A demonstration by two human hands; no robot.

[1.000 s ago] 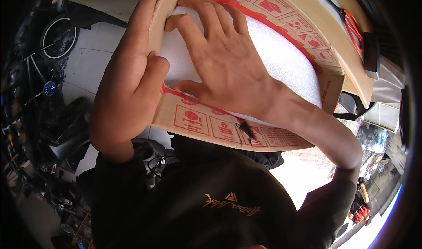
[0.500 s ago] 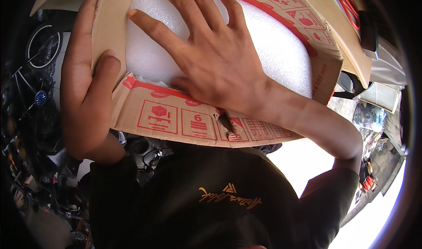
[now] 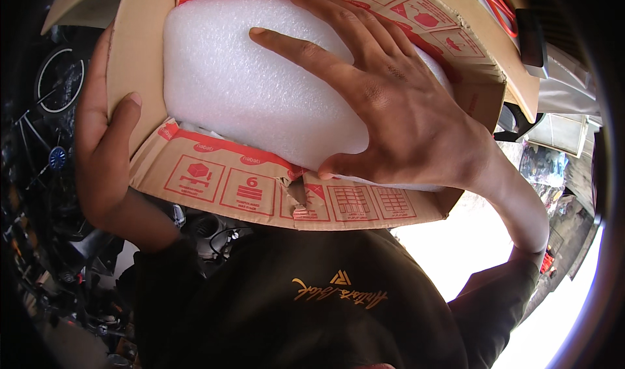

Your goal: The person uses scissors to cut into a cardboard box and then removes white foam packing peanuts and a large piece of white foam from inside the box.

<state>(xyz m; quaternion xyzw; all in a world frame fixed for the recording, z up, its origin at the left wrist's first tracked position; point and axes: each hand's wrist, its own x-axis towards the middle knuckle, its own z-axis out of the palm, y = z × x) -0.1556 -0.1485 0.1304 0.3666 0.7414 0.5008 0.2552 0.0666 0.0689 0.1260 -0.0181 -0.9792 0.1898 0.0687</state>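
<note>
Foam (image 3: 260, 89) filling box (image 3: 260, 186), right hand (image 3: 403, 115) pressing

Right hand (image 3: 397, 115) spread flat on white foam block (image 3: 241, 82) in cardboard box (image 3: 228, 186), left hand (image 3: 104, 154) gripping box's side

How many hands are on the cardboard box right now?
2. The left hand grips the left flap of the cardboard box, thumb over its edge. The right hand lies spread on the white foam bundle inside. No other hands show.
</note>
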